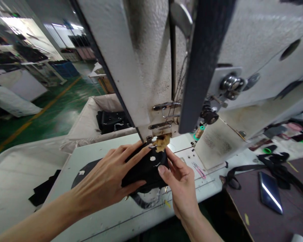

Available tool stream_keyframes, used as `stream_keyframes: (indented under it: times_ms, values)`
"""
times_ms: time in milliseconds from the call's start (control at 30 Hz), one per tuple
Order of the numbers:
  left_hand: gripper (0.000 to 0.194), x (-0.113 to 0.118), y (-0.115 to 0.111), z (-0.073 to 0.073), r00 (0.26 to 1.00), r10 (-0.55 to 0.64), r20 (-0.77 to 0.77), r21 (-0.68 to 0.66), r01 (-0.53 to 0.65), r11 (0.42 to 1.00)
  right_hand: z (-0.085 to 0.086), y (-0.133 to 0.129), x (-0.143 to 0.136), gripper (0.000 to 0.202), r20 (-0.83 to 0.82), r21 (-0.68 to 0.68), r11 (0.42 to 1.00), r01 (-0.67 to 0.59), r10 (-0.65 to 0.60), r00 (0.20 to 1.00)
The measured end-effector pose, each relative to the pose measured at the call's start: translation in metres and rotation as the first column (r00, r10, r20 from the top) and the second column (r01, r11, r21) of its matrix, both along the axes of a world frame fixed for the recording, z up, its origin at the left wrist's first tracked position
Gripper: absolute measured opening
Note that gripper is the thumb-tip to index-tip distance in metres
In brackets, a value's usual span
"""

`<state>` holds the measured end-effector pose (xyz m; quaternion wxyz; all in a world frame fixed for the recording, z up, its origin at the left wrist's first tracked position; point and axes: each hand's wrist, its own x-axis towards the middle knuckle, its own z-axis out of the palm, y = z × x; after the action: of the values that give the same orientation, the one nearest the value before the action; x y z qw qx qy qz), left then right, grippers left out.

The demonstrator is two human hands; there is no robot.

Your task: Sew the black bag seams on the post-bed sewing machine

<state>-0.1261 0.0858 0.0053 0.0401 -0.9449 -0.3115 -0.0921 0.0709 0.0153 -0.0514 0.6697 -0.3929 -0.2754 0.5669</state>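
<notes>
Sewing step in hand, seemingly: black fabric piece [141, 171] on pale sewing table [98, 218], far end beneath sewing machine [151, 64]. Left hand [112, 171] spread flat on top; right hand [183, 178] pinching right edge. Next move likely calls for even, two-handed guiding.

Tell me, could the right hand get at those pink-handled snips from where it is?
Probably yes: the pink-handled snips lie on the tabletop beside the right hand, with nothing visible between, though that hand is holding the black piece.
</notes>
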Motion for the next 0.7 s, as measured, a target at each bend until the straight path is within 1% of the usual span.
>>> stream_keyframes:
  times_ms: [100,200,333,400,500,567,633,700]
  values:
    - [0.068,-0.005,0.001,0.002,1.0,-0.014,0.0,-0.031,0.014,0.999,-0.002,0.001,-0.005,0.05,-0.016,0.019,1.0,0.02,-0.02,1.0]
    - [0.062,-0.004,0.003,0.013,1.0,-0.031,-0.002,-0.074,0.031,0.997,-0.007,0.003,-0.011,0.048,-0.02,0.055,0.996,0.07,-0.069,0.997]
    - [0.057,0.01,0.006,0.023,0.996,-0.009,0.087,-0.15,0.022,0.988,-0.011,0.004,-0.016,0.049,0.024,0.09,0.988,0.126,-0.129,0.991]
    - [0.048,0.018,0.006,0.025,0.993,0.007,0.119,-0.187,0.016,0.982,-0.012,0.004,-0.017,0.051,0.026,0.1,0.987,0.125,-0.128,0.991]
    - [0.034,0.027,0.008,0.028,0.992,0.038,0.119,-0.223,-0.01,0.975,-0.013,0.003,-0.017,0.053,0.007,0.101,0.987,0.125,-0.126,0.992]
    - [0.034,0.03,0.011,0.033,0.988,0.068,0.136,-0.269,-0.029,0.963,-0.014,0.003,-0.018,0.054,0.003,0.099,0.988,0.122,-0.123,0.992]
    - [0.038,0.034,0.016,0.04,0.98,0.095,0.174,-0.348,-0.029,0.937,-0.015,0.003,-0.019,0.053,-0.003,0.099,0.988,0.116,-0.116,0.993]
    - [0.045,0.038,0.023,0.047,0.971,0.095,0.221,-0.47,0.021,0.882,-0.016,0.003,-0.019,0.051,-0.027,0.097,0.989,0.112,-0.11,0.994]
